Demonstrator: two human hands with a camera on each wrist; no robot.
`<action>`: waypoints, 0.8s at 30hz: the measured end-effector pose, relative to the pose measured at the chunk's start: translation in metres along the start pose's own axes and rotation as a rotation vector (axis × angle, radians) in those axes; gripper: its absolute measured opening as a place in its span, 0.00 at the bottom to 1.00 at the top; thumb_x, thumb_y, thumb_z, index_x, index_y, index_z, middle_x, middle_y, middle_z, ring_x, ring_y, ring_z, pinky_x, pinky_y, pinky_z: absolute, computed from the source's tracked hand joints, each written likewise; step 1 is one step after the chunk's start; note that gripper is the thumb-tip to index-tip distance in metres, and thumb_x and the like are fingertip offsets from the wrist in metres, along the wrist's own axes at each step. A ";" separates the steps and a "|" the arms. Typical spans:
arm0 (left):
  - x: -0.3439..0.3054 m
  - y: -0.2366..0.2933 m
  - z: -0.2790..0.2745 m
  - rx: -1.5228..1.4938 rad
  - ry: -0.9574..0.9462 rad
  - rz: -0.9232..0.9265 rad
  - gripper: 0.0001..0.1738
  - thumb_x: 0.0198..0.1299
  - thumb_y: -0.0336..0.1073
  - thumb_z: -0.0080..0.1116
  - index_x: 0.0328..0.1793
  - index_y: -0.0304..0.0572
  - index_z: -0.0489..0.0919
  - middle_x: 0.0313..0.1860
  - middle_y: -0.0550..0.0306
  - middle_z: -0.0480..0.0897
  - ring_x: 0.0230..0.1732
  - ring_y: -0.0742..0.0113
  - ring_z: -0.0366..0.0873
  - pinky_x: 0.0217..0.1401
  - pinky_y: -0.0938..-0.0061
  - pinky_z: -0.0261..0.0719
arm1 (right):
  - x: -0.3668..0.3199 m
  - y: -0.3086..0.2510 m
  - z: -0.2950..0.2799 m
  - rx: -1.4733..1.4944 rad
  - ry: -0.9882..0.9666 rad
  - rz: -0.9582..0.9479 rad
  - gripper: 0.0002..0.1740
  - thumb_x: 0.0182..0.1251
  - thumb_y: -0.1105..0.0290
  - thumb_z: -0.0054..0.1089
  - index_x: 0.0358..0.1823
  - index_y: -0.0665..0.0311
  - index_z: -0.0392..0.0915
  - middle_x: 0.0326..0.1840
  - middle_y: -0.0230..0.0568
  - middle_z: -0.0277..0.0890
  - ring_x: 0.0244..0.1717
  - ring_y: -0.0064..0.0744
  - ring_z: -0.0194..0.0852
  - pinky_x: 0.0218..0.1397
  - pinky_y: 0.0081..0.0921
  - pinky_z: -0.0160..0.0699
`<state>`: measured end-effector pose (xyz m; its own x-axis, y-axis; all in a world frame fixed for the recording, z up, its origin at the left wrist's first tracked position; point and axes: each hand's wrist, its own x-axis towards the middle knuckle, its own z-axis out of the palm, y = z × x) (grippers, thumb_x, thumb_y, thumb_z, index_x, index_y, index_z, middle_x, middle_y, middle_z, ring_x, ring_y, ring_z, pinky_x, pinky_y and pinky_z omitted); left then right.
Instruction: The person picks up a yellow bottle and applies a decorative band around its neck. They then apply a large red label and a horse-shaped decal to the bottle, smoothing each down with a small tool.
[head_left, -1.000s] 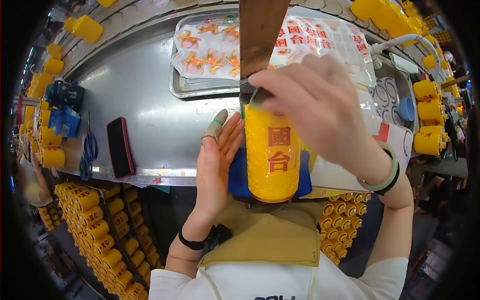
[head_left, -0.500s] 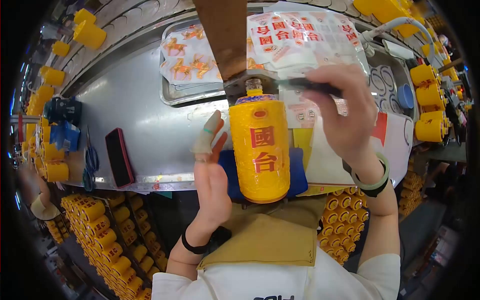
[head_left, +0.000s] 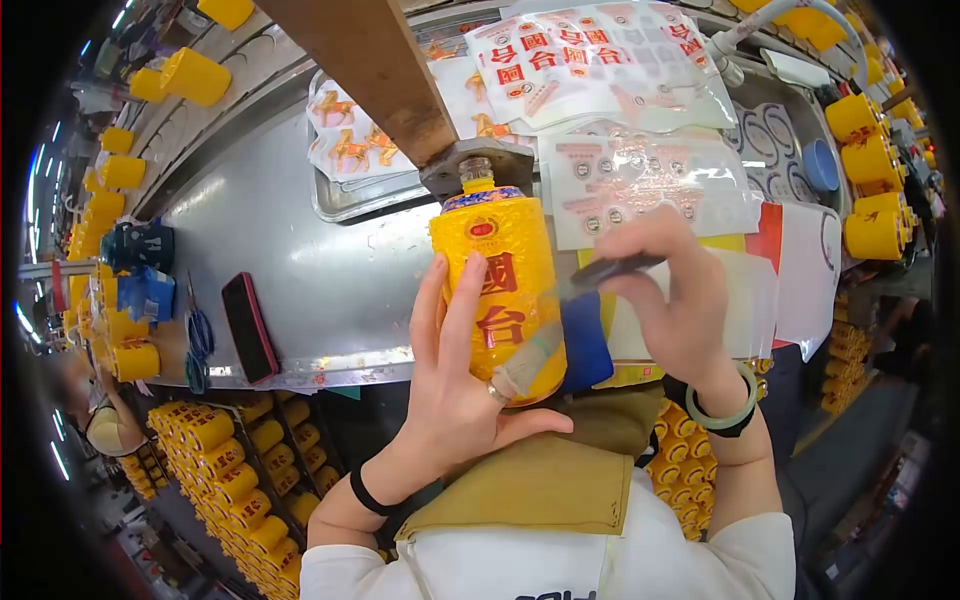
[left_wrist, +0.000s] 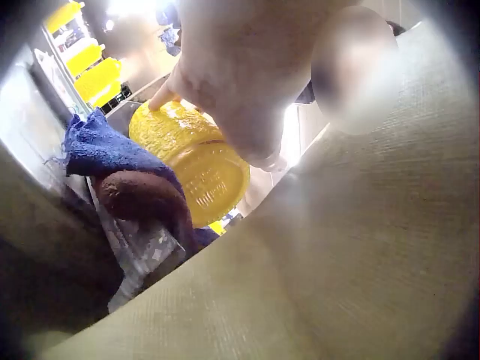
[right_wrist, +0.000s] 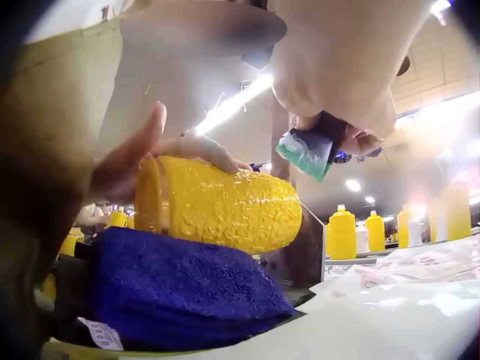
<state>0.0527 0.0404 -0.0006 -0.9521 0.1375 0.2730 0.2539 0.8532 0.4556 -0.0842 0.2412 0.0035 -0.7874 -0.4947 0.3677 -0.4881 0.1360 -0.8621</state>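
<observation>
A yellow embossed bottle with red characters lies on its side, its clear glass neck at a dark metal bracket below a wooden post. A folded blue towel is under it. My left hand rests spread fingers on the bottle, one wearing a pale finger cot; the thumb points away past the base. To the right of the bottle, my right hand pinches a flat dark tool with a pale, green-edged end, apart from the bottle and pointing towards its side. I cannot tell the tool's exact kind.
Printed film sheets lie at the back, beside a metal tray of gold horse figures. A phone and scissors are at left, a small blue cup at right. Yellow bottles are stacked below the bench.
The left hand has moved from beside the bottle onto it. The right hand has come down from the neck to the bottle's right side with the dark tool, and the neck shows uncovered.
</observation>
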 end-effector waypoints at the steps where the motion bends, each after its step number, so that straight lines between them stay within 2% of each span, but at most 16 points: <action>1: -0.001 0.001 0.001 0.001 -0.002 0.001 0.42 0.53 0.78 0.67 0.63 0.57 0.89 0.85 0.28 0.53 0.82 0.22 0.52 0.81 0.38 0.57 | -0.002 0.000 0.000 0.002 0.002 0.001 0.16 0.59 0.85 0.71 0.49 0.65 0.84 0.42 0.39 0.84 0.42 0.38 0.83 0.46 0.32 0.80; 3: -0.004 0.002 0.005 -0.054 0.004 -0.060 0.43 0.50 0.74 0.73 0.63 0.54 0.88 0.86 0.29 0.51 0.83 0.21 0.49 0.82 0.39 0.56 | -0.003 -0.001 0.005 -0.076 -0.130 -0.090 0.16 0.54 0.84 0.72 0.46 0.65 0.85 0.40 0.40 0.84 0.42 0.46 0.80 0.47 0.38 0.78; 4: -0.004 0.004 0.005 -0.054 0.002 -0.061 0.43 0.50 0.74 0.73 0.63 0.54 0.88 0.86 0.29 0.51 0.83 0.21 0.49 0.82 0.39 0.56 | -0.002 0.003 0.012 -0.068 -0.050 -0.143 0.16 0.53 0.82 0.74 0.44 0.65 0.85 0.39 0.39 0.84 0.39 0.46 0.79 0.45 0.38 0.76; 8: -0.003 0.004 0.005 -0.030 0.002 -0.051 0.43 0.49 0.72 0.76 0.63 0.50 0.88 0.86 0.29 0.50 0.84 0.23 0.47 0.83 0.40 0.55 | 0.003 0.007 0.016 -0.096 0.037 -0.184 0.15 0.53 0.82 0.74 0.43 0.64 0.86 0.40 0.39 0.85 0.39 0.45 0.79 0.47 0.37 0.76; 10: -0.005 0.000 0.007 -0.027 0.011 -0.025 0.44 0.49 0.72 0.76 0.63 0.48 0.88 0.86 0.30 0.49 0.85 0.24 0.47 0.83 0.40 0.54 | 0.006 0.006 0.014 -0.142 0.077 -0.296 0.14 0.52 0.82 0.74 0.41 0.64 0.86 0.40 0.37 0.86 0.39 0.44 0.80 0.48 0.36 0.77; 12: -0.009 -0.004 0.008 -0.230 0.082 -0.004 0.40 0.51 0.64 0.80 0.65 0.49 0.86 0.87 0.36 0.50 0.85 0.24 0.46 0.84 0.37 0.53 | 0.001 0.007 0.012 -0.113 0.057 -0.277 0.14 0.52 0.82 0.74 0.41 0.63 0.86 0.40 0.37 0.86 0.40 0.44 0.81 0.48 0.36 0.77; 16: -0.031 -0.018 0.020 -0.411 0.162 0.008 0.42 0.54 0.65 0.77 0.66 0.44 0.84 0.87 0.36 0.50 0.86 0.28 0.49 0.85 0.38 0.52 | -0.010 0.006 0.013 -0.108 0.008 -0.206 0.13 0.53 0.81 0.74 0.41 0.63 0.86 0.40 0.37 0.86 0.40 0.42 0.81 0.49 0.36 0.76; 18: -0.033 -0.016 0.024 -0.647 0.303 -0.124 0.46 0.58 0.66 0.73 0.70 0.35 0.80 0.87 0.34 0.49 0.87 0.33 0.50 0.86 0.39 0.52 | -0.010 0.001 0.009 -0.115 -0.048 -0.191 0.13 0.53 0.80 0.74 0.41 0.62 0.86 0.40 0.37 0.86 0.41 0.41 0.81 0.49 0.35 0.76; 19: -0.032 -0.016 0.025 -0.647 0.303 -0.124 0.46 0.58 0.66 0.73 0.70 0.35 0.80 0.87 0.34 0.49 0.87 0.33 0.50 0.86 0.39 0.52 | -0.009 -0.001 0.008 -0.120 -0.103 -0.181 0.13 0.53 0.80 0.74 0.41 0.62 0.86 0.40 0.37 0.86 0.41 0.41 0.82 0.49 0.35 0.76; 21: -0.029 -0.016 0.026 -0.720 0.364 -0.157 0.49 0.60 0.66 0.71 0.72 0.28 0.76 0.86 0.33 0.50 0.88 0.35 0.50 0.85 0.40 0.54 | -0.006 -0.001 0.009 -0.135 -0.079 -0.204 0.13 0.53 0.80 0.75 0.41 0.62 0.86 0.40 0.37 0.86 0.41 0.40 0.81 0.49 0.35 0.76; 24: -0.030 -0.019 0.024 -0.669 0.321 -0.110 0.48 0.63 0.65 0.69 0.74 0.29 0.74 0.86 0.33 0.50 0.87 0.36 0.51 0.85 0.40 0.56 | -0.004 -0.003 0.010 -0.180 -0.042 -0.240 0.13 0.53 0.79 0.75 0.41 0.62 0.86 0.40 0.36 0.86 0.41 0.40 0.81 0.49 0.36 0.76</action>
<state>0.0724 0.0323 -0.0374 -0.9075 -0.1718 0.3833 0.3071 0.3512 0.8845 -0.0756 0.2347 0.0013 -0.6274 -0.5655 0.5353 -0.7200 0.1597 -0.6753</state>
